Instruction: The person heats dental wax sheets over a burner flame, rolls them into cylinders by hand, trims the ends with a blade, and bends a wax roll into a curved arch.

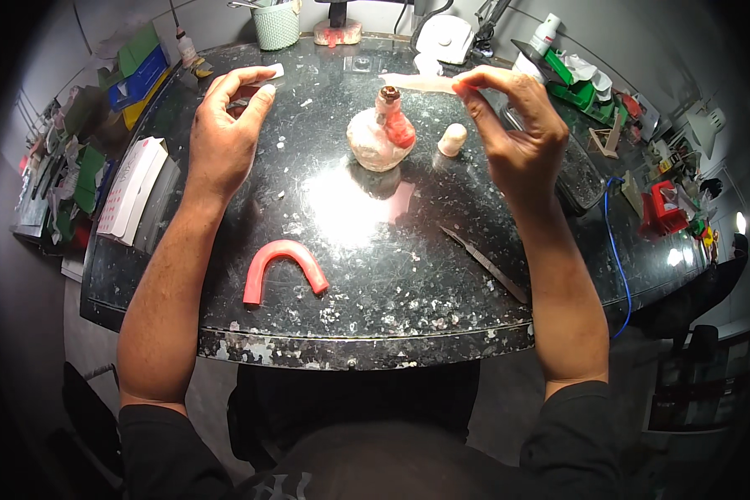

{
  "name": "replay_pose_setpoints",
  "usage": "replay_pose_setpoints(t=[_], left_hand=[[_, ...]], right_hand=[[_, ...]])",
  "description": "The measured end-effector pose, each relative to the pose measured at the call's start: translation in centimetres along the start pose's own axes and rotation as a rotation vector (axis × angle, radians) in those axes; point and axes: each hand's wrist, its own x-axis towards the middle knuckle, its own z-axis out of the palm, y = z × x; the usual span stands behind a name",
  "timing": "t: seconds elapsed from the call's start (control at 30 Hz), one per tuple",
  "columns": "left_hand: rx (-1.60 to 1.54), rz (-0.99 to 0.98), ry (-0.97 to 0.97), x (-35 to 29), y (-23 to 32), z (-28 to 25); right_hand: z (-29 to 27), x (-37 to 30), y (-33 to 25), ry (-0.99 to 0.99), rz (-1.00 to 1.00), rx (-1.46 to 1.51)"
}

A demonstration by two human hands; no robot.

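My left hand [233,125] is raised over the far left of the table, thumb and fingers closed on a small white piece [276,72]. Across from it, my right hand [517,125] pinches the right end of a thin pale pink strip [421,82], whose other end reaches the top of a spirit lamp [379,137]. That lamp is a round glass bottle smeared white and red; no flame can be made out. Its whitish cap [452,140] stands beside it. Nearer me lie a red wax horseshoe-shaped rim [285,265] and a slim metal knife [485,265].
The dark, shiny table [375,283] is speckled with residue. A white box [132,187] and stacked papers line the left. A woven pot [276,27] stands behind. On the right are green bins [579,87], a blue cable [612,250] and a red container [667,208].
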Motion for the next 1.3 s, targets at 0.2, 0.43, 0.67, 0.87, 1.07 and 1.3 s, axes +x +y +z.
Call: replay_pose_setpoints(t=[0.2,0.43,0.67,0.87,1.07,1.3], left_hand=[[-0.022,0.063,0.044,0.1,-0.6,0.2],[-0.019,0.058,0.042,0.1,-0.8,0.2],[-0.016,0.067,0.035,0.1,-0.7,0.3],[-0.012,0.041,0.017,0.1,-0.6,0.1],[-0.021,0.068,0.040,0.1,-0.6,0.2],[-0.003,0.065,0.040,0.1,-0.3,0.1]], right_hand=[[-0.7,0.6,-0.6,0.048,-0.022,0.005],[-0.9,1.2,-1.3,0.070,-0.118,0.014],[0.3,0.9,-0.8,0.062,-0.094,0.045],[1.6,0.3,0.0,0.005,-0.028,0.024],[1.9,0.1,0.5,-0.040,-0.048,-0.052],[1.1,0.7,-0.4,-0.028,-0.066,-0.031]])
